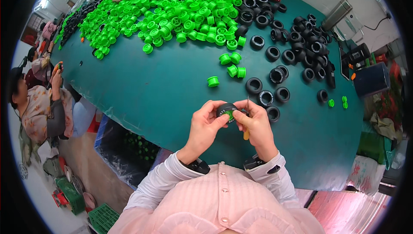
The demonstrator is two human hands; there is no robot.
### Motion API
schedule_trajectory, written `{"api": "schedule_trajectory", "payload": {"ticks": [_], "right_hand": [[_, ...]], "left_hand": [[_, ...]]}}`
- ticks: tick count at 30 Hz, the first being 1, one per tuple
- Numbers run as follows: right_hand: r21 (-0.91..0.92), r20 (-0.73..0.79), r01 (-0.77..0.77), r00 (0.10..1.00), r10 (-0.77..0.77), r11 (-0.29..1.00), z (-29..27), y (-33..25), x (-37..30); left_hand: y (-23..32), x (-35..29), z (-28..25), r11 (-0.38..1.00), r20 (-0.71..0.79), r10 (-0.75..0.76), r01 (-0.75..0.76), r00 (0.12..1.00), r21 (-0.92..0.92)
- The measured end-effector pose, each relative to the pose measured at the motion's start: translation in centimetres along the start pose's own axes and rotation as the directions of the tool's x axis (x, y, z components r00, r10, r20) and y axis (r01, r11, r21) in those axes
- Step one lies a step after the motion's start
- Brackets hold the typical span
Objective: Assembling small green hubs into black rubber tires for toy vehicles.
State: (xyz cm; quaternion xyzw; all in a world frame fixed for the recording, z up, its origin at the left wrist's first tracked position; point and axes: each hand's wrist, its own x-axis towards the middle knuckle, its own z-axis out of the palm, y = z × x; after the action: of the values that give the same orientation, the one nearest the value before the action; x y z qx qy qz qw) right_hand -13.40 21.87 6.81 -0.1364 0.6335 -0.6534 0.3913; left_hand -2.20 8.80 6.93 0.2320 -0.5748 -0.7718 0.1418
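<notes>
Close in front of me, a small black toy tire [224, 108] is held between both hands, with a green wheel rim [230, 116] showing in its middle. My left hand [202, 124] is closed round its left side, the thumb pressed at the rim. My right hand [259, 127] pinches the other side and also grips a thin tool with a yellow handle [246, 135]; its narrow shaft sticks up past the fingers. The tool's exact kind is unclear. Nearest the hands on the table lie loose black tires [272, 114] and a single green rim [213, 81].
A large heap of green rims [172, 18] covers the far part of the green table [142, 87]. Black tires [307, 44] are piled at the right, by a metal flask [337, 13]. A blue-lined bin [109, 148] stands below the left edge. Another person [41, 109] sits at left.
</notes>
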Motion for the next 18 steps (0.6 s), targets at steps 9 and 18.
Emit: {"api": "schedule_trajectory", "payload": {"ticks": [9, 18], "right_hand": [[-0.440, -0.013, 0.360, 0.913, -0.407, 0.823, 0.9, 0.0, -0.2], [-0.375, -0.185, 0.301, 0.902, -0.389, 0.877, 2.6, 1.5, 0.2]], "left_hand": [[0.2, 0.0, 0.0, 1.000, 0.022, 0.008, -0.009, 1.000, 0.027], [0.4, 0.2, -0.1, 0.881, 0.046, 0.223, -0.222, 0.974, 0.418]]}}
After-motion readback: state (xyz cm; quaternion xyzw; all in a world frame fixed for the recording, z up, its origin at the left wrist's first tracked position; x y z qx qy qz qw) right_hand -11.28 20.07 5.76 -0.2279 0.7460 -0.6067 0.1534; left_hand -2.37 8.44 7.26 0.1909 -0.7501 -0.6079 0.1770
